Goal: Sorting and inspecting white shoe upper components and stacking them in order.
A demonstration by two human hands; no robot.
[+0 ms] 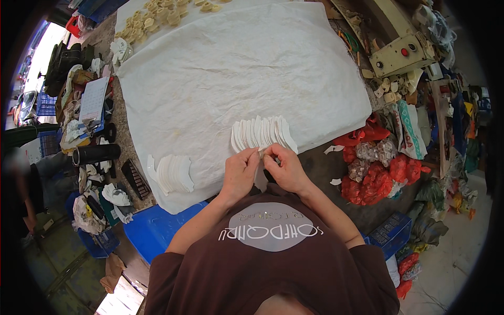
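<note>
Close to my chest, at the near edge of the table, my left hand (241, 169) and my right hand (286, 167) meet with fingertips pinched together. Between them hangs a thin off-white curved piece (260, 179), gripped at its top by both hands. Just beyond my fingers lies a fanned row of white curved pieces (262, 131), overlapping one another on the white cloth (236, 68). A second fanned stack of similar white pieces (175, 174) rests to the left, by the cloth's near left corner.
Many yellowish pieces (152, 21) lie at the far left. On the right are a beige control box (401, 54) with a red button and red plastic bags (373, 184). A blue plastic surface (152, 228) and a black cylinder (96, 154) are on the left.
</note>
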